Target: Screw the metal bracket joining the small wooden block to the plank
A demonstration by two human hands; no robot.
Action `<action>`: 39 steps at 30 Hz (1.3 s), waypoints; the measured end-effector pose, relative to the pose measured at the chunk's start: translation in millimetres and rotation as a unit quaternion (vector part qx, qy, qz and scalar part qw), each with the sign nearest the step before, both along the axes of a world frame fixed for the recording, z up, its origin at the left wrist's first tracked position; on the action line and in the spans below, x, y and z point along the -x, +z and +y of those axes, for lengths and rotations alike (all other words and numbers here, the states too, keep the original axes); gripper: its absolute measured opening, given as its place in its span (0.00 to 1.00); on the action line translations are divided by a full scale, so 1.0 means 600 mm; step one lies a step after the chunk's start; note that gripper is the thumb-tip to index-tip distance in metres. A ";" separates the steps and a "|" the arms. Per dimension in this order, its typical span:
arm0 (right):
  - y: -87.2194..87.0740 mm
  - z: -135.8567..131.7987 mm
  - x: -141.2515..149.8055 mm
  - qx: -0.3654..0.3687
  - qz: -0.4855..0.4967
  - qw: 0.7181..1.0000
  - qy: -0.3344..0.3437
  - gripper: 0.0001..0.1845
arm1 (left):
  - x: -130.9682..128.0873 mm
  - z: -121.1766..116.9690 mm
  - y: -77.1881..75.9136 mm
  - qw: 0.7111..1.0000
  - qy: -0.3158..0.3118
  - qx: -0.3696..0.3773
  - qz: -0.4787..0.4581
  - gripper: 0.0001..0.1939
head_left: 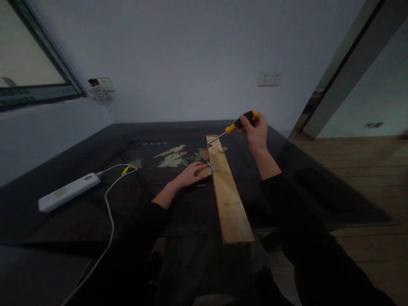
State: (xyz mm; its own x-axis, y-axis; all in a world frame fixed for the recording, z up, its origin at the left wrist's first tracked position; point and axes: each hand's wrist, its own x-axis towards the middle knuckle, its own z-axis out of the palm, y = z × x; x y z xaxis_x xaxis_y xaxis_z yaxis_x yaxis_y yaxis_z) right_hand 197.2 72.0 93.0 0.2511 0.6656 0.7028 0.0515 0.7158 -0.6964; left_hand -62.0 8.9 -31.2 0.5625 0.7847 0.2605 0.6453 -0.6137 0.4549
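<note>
The right hand (259, 134) grips the screwdriver (239, 122) near its handle's top, seemingly to angle the tip at the wooden board (230, 197), which runs from the desk (188, 210)'s near edge toward its far one. The left hand (190, 175) touches a metal piece (212, 167), probably steadying it; whether it pinches, I cannot tell. The board lies between both hands.

A board (230, 199) runs front to back on the worktop (191, 210) — a metal fitting (211, 167) and the left hand (194, 173) at its left edge, a screwdriver (242, 120) in the right hand (256, 133) toward its far end. A power strip (70, 192) lies well left; a wall (178, 63) stands behind.
</note>
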 end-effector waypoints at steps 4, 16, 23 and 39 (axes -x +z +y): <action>0.041 -0.013 0.053 -0.047 -0.074 0.996 0.012 0.23 | -0.001 0.000 0.001 1.000 0.005 0.001 0.003 0.28; 0.026 -0.062 0.106 -0.062 -0.303 0.951 -0.027 0.15 | -0.003 -0.002 0.003 1.000 0.009 0.011 0.000 0.27; 0.016 -0.058 0.115 -0.052 -0.325 0.944 -0.036 0.13 | -0.003 -0.003 0.004 1.000 0.007 0.010 -0.001 0.27; 0.018 -0.060 0.112 -0.061 -0.318 0.945 -0.038 0.14 | -0.002 0.000 0.001 1.000 0.006 0.010 0.005 0.27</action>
State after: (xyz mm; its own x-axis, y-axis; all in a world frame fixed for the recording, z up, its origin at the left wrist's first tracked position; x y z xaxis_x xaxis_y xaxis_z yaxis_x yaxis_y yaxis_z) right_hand 130.0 36.1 103.9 -0.2039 0.5670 0.7981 0.4861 0.7663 -0.4202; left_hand -60.9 8.9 -30.4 0.5558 0.7959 0.2400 0.6567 -0.5974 0.4604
